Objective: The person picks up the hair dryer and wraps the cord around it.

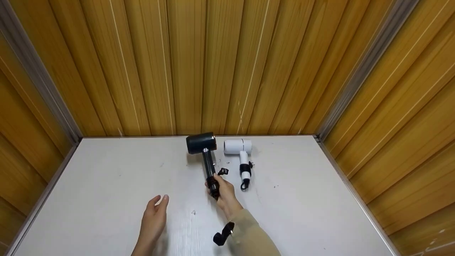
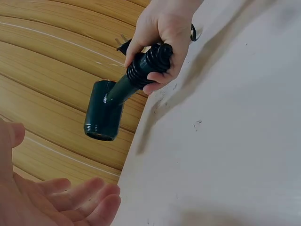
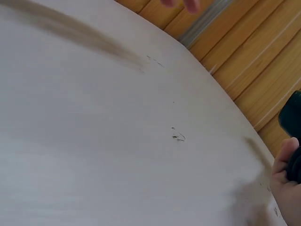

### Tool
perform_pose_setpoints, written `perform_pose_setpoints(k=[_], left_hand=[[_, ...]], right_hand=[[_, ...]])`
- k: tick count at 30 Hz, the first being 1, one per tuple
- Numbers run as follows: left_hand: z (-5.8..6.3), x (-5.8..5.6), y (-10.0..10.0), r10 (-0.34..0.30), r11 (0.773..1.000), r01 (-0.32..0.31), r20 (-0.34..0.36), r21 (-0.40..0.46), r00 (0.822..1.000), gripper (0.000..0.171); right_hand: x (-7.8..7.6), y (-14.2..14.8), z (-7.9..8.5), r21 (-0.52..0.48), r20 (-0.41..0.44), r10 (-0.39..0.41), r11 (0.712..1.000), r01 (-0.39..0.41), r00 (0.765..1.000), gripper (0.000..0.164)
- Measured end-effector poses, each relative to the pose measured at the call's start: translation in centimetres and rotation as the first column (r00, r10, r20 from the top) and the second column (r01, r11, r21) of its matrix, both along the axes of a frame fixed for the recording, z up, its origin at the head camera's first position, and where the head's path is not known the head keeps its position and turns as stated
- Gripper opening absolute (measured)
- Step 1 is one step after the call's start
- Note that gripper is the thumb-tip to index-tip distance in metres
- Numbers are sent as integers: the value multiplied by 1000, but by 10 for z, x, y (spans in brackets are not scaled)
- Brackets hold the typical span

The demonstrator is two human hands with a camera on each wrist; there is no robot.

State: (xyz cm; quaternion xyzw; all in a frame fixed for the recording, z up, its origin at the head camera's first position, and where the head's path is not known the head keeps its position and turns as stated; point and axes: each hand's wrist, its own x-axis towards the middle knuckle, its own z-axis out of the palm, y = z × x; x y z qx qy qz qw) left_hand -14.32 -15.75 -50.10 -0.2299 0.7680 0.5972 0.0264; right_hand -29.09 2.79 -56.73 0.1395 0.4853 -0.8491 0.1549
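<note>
My right hand [image 1: 226,195] grips a dark green hair dryer [image 1: 201,143] by the lower handle, where its black cord is wound round. In the left wrist view the hair dryer [image 2: 104,110] is held above the white table, its barrel away from the hand, and a plug [image 2: 123,45] sticks out beside the fingers. My left hand [image 1: 153,218] is apart from it, to the left, with fingers loosely extended and nothing in them. At the right edge of the right wrist view, part of the right hand [image 3: 285,176] shows on the dark handle.
A white hair dryer [image 1: 237,146] with a black band on its handle lies on the white table [image 1: 117,185], just right of the green one. Wood-patterned walls [image 1: 185,71] enclose the table at the back and sides, with grey metal corner posts [image 1: 369,67].
</note>
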Motion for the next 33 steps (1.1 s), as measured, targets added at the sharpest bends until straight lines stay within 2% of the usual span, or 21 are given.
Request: perform_pose_setpoints(k=[6, 15, 20, 26, 28, 30, 31, 33], left_hand=[[-6, 4, 2, -9, 1000, 10, 30, -10, 1000, 98], [-10, 11, 2, -7, 1000, 7, 46, -2, 999, 99], [-10, 9, 3, -5, 1000, 6, 32, -12, 999, 98], [-11, 7, 6, -16, 1000, 17, 5, -16, 1000, 98], [-12, 7, 6, -27, 999, 27, -10, -26, 1000, 96], [-13, 7, 6, -35, 999, 34, -23, -28, 999, 94], [-14, 7, 6, -38, 999, 37, -26, -26, 999, 93], [-14, 6, 6, -38, 999, 37, -32, -35, 999, 93]], right_hand=[[-16, -1, -3, -61, 77, -53, 996, 57, 996, 50], [-21, -5, -4, -75, 145, -97, 991, 109, 985, 47], [-21, -8, 0, 22, 153, -158, 987, 157, 975, 48], [-22, -6, 0, 204, 131, -174, 968, 146, 976, 46], [-21, -5, 0, 296, 97, -173, 945, 138, 980, 45], [-20, -3, 0, 418, 45, -167, 899, 133, 985, 45], [-19, -3, 0, 477, 21, -162, 869, 133, 987, 44], [-18, -1, 1, 604, -36, -135, 787, 129, 990, 41]])
